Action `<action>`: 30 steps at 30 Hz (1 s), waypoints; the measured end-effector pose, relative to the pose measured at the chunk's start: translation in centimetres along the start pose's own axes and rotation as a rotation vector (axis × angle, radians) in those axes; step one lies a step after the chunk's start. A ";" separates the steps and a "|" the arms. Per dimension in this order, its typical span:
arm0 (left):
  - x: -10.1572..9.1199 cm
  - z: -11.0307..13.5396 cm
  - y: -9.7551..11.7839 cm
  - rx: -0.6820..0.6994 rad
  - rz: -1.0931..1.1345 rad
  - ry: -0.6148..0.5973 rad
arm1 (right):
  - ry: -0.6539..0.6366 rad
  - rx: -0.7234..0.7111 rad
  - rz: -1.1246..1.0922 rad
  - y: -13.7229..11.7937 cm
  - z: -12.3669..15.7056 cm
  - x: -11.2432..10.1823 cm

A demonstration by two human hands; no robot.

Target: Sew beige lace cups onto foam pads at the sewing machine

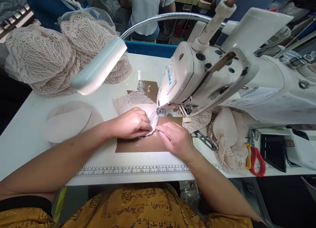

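A pale lace fabric piece (153, 120) lies under the needle area of a white sewing machine (170, 78). My left hand (133, 123) presses on the lace from the left, its fingers curled together over the edge. With thumb and index finger pinched, my right hand (174, 137) grips the near edge of the same lace. More of this piece, with a sheer panel (134, 99), spreads behind my left hand. Brown tape (140, 146) covers the table beneath both hands. The needle tip itself is too small to make out.
Stacked lace pieces (44, 56) fill the back left, under a lamp (101, 65). Pale cut pieces (71, 121) lie at left. Right of the machine bed are lace scraps (227, 142), red-and-yellow-handled scissors (258, 162) and a black thread snipper (204, 139). A printed ruler (138, 170) runs along the front edge.
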State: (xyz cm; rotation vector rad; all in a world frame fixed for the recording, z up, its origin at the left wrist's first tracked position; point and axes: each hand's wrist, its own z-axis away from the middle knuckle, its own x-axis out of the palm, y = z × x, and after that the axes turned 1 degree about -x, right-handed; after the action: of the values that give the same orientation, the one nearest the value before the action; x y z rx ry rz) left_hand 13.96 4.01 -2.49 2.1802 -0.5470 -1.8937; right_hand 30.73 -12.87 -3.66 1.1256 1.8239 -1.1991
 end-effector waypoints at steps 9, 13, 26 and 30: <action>0.0 0.1 -0.2 0.013 -0.006 -0.036 | -0.095 -0.024 0.000 0.1 0.2 0.3; -0.2 0.1 -0.1 0.022 0.021 -0.030 | -0.155 -0.044 0.067 0.0 0.1 0.3; 1.1 -2.0 0.8 -0.399 -0.152 0.163 | -0.185 -0.075 0.211 -0.3 0.1 0.5; 1.1 -1.8 0.5 -0.365 -0.135 0.191 | -0.187 -0.075 0.207 -0.3 0.1 0.4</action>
State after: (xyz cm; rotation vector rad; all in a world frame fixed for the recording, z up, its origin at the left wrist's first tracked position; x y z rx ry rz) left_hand 15.73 2.93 -2.97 2.1598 -0.0169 -1.6612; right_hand 30.29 -12.89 -3.96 1.0918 1.5590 -1.0684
